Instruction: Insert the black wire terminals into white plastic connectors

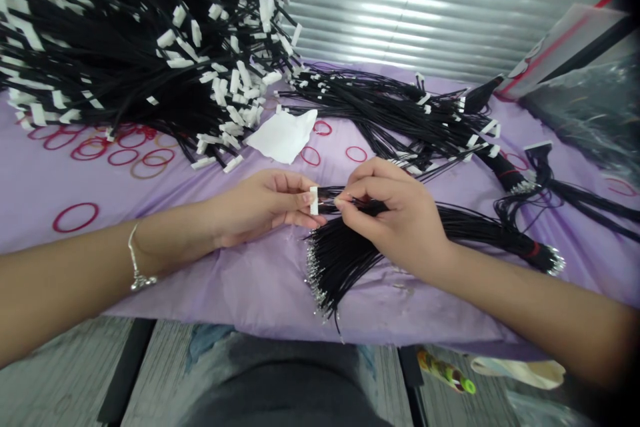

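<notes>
one fan of black wires [345, 257] with shiny tips lies nearest on the purple bench [240, 287], partly under the right hand [400, 213]. that hand's grip pinches a thin black wire [330, 200] by the small white plug [314, 201], which the left hand's [273, 203] grip squeezes above the bench. beyond sit a white scrap [285, 137], then a big wire heap [125, 73].

The right hand [400, 217] partly hides the wire bundle [343, 259]; the top edge crops the cable pile [125, 53].

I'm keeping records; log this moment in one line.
left hand: holding white connector | right hand: pinching at black wires | purple cover: fanned wire bundle, white paper scrap
</notes>
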### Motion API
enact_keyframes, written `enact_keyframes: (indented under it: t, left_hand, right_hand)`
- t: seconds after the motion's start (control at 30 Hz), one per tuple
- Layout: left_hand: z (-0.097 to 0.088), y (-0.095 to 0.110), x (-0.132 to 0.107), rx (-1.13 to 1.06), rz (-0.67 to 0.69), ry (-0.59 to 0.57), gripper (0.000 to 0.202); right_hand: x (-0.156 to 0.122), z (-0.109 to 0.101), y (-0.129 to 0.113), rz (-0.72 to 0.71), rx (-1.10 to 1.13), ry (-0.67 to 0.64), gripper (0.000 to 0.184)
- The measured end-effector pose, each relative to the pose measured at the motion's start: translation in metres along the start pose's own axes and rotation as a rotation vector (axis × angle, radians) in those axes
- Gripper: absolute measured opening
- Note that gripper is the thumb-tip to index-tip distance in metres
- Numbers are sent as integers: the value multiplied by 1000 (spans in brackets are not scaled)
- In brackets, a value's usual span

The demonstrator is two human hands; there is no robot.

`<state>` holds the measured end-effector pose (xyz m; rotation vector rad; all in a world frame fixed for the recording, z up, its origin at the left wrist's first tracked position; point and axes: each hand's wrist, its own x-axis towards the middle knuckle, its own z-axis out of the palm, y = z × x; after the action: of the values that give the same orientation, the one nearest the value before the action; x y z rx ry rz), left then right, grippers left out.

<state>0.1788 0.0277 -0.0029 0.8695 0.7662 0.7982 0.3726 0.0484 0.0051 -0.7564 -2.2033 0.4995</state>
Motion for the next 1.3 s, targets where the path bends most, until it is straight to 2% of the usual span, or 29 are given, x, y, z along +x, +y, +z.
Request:
enact_keyframes:
  t: [0.23,0.47,0.53,0.67,0.73,0.83,1.03,1.3]
  left_hand:
    - [0,1,-1,20,-11,27,8]
    - [2,3,0,17,-45,39,8]
    - [2,3,0,4,-47,43,7]
    - [-1,2,0,-47,-14,59,3]
    - [-1,2,0,-61,-3,51,3]
    - [-1,1,-1,-40,-2,49,6]
    - [2,1,-2,17,13,37,6]
    - [1,2,-2,43,-26,39,9]
  right_hand:
    - [-1,1,0,-41,-47,10,5]
    - [3,2,4,-139,-31,-65,10]
    - [4,-4,6,-94,-7,-109,7]
    - [6,-20,11,138,205,-262,27]
    - [8,-25,12,214,267,-341,17]
    - [9,-27,13,211,184,-392,5]
    - [8,-24,10,180,68,-356,6]
    - [10,-22,-2,151,-208,-288,6]
